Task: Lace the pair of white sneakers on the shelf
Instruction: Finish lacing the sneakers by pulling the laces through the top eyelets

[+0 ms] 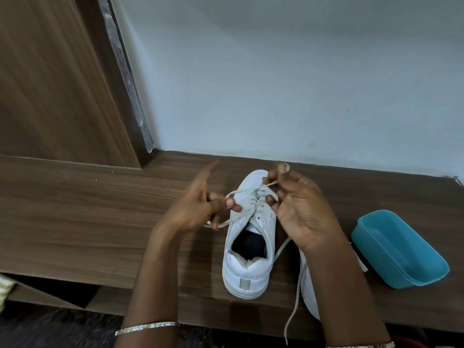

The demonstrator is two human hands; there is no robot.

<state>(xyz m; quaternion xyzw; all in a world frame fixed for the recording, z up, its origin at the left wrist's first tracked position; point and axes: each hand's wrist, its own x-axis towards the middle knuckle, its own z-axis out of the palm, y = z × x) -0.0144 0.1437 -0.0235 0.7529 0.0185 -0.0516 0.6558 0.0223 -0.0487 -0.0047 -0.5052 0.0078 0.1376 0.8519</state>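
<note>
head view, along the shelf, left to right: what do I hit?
left hand pinching the lace → white sneaker being laced → right hand pinching the lace's other end → blue tub. Second sneaker skipped: mostly hidden, overlaps the right hand.

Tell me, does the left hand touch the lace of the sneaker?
Touching. The head view shows the left hand pinching the lace between thumb and fingers, just left of the sneaker.

Left hand (193, 208) — forefinger out — pinches lace (238, 191); right hand (301, 212) pinches too.
</note>
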